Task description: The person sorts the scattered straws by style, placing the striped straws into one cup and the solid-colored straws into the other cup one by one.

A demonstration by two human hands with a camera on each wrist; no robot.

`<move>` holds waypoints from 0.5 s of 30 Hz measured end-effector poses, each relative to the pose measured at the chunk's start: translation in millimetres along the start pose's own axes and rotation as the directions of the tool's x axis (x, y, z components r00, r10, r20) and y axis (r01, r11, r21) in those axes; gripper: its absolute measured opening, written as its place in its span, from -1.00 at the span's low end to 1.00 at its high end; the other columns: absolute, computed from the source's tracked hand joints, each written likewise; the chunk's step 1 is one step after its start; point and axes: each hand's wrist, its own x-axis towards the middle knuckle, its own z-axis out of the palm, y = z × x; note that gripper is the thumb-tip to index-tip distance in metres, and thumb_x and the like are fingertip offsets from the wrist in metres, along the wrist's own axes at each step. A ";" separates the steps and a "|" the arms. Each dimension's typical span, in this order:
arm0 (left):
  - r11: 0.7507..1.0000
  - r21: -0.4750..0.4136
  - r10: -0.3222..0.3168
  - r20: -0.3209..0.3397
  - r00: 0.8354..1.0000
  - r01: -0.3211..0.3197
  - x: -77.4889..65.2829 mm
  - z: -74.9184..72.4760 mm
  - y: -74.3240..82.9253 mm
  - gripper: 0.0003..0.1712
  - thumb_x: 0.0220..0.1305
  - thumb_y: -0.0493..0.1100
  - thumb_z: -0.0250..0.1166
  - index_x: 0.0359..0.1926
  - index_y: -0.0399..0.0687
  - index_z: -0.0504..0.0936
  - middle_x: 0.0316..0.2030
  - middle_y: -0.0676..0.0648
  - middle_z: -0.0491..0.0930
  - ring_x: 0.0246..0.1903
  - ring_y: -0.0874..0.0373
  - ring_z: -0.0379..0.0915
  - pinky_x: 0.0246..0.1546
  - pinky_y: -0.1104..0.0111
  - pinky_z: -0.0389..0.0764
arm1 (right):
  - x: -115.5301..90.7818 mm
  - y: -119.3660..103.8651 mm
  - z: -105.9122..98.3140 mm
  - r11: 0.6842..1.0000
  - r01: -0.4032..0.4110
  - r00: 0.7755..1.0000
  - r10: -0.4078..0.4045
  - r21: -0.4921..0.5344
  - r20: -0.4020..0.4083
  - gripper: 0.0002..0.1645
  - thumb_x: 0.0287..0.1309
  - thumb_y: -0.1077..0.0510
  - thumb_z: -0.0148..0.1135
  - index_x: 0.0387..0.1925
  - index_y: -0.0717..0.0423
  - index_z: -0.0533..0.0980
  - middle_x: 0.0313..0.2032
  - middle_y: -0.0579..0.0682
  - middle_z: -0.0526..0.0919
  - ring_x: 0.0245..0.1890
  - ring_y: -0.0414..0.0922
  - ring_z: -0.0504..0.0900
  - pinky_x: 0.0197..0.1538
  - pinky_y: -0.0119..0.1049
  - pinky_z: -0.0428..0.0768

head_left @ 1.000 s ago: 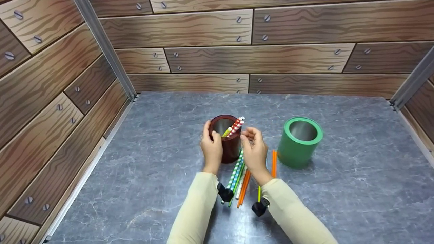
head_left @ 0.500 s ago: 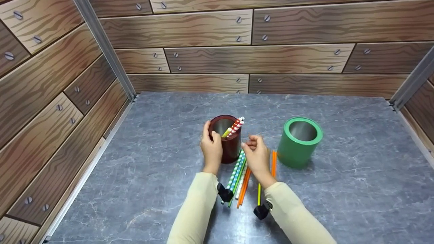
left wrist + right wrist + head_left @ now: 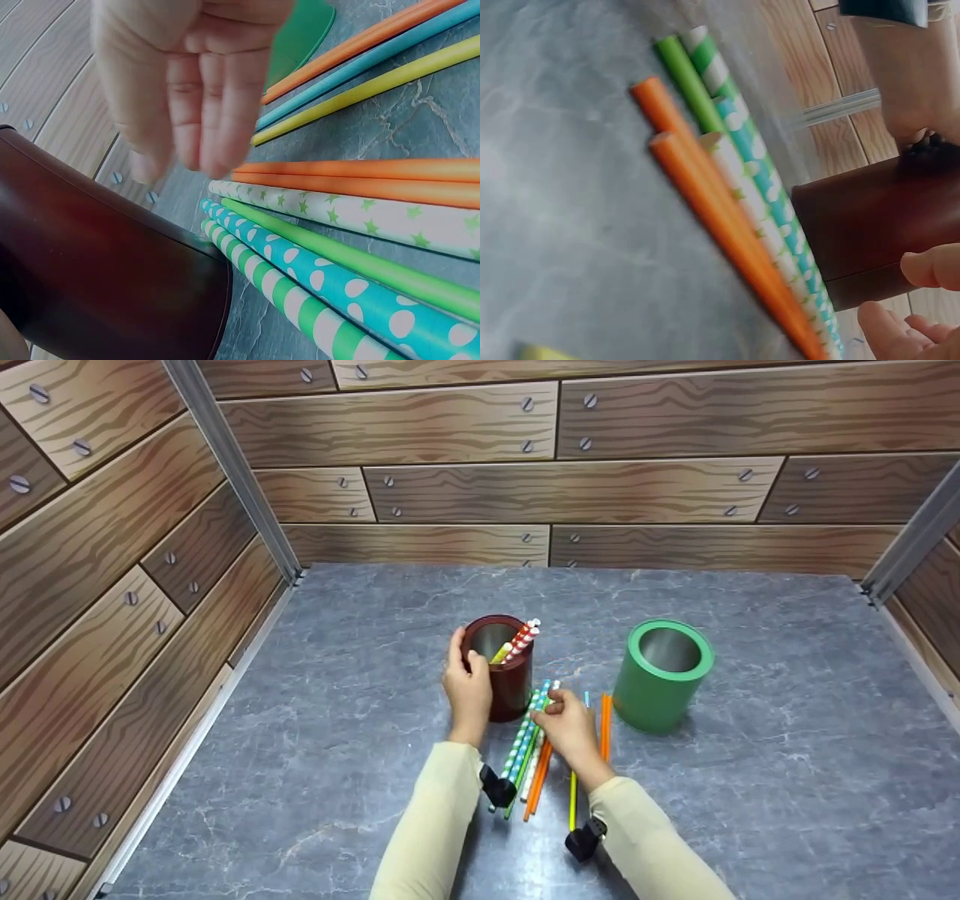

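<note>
My left hand [image 3: 469, 690] grips the left side of a dark red cup [image 3: 514, 682], which stands upright. Red-and-white straws [image 3: 519, 643] and a yellow straw [image 3: 501, 654] lean inside it. Just right of the cup, my right hand [image 3: 568, 726] hovers over a row of straws with its fingers bent and nothing held. In the left wrist view that row has a green-striped straw [image 3: 277, 287], a blue dotted straw [image 3: 356, 289], a plain green straw [image 3: 345, 259], a white straw with green stars [image 3: 337, 211] and two orange straws [image 3: 375, 176].
A green cup [image 3: 656, 697] stands upright at the right. Between it and the row lie more orange straws [image 3: 605, 727], a yellow straw [image 3: 573, 802] and a blue straw [image 3: 360, 64]. Plank-patterned walls [image 3: 450, 424] bound the grey table [image 3: 300, 720].
My right hand has moved away from the dark red cup's rim, down and toward me over the straws. The left hand and cup have stayed in place.
</note>
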 end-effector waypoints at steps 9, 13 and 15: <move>1.000 -0.014 -0.014 0.004 1.000 0.014 -0.2 0.1 2.3 -0.50 0.21 -0.29 0.01 0.21 -0.16 0.42 0.10 -0.16 0.51 0.11 0.03 0.39 0.09 0.17 0.40 | -2.1 7.4 1.9 0.999 -0.015 0.999 0.017 -0.051 0.039 -0.49 -0.13 0.26 0.36 -0.08 0.41 0.46 -0.31 0.21 0.60 -0.30 0.03 0.58 -0.23 -0.18 0.56; 1.000 -0.018 -0.016 0.002 1.000 0.016 -0.3 0.2 2.2 -0.50 0.21 -0.29 0.01 0.20 -0.16 0.42 0.10 -0.16 0.51 0.11 0.02 0.39 0.09 0.17 0.40 | -2.2 9.9 3.0 0.997 -0.020 0.999 0.023 -0.070 0.045 -0.47 -0.16 0.27 0.38 -0.09 0.42 0.46 -0.31 0.20 0.60 -0.29 0.03 0.57 -0.18 -0.16 0.55; 1.000 -0.011 -0.015 0.000 1.000 0.015 -0.4 0.2 1.6 -0.50 0.21 -0.29 0.01 0.20 -0.15 0.42 0.10 -0.16 0.51 0.10 0.02 0.40 0.09 0.17 0.40 | -1.4 10.0 3.3 0.996 -0.025 0.998 0.030 -0.084 0.053 -0.45 -0.16 0.26 0.38 -0.07 0.42 0.46 -0.29 0.19 0.60 -0.27 0.02 0.57 -0.15 -0.15 0.54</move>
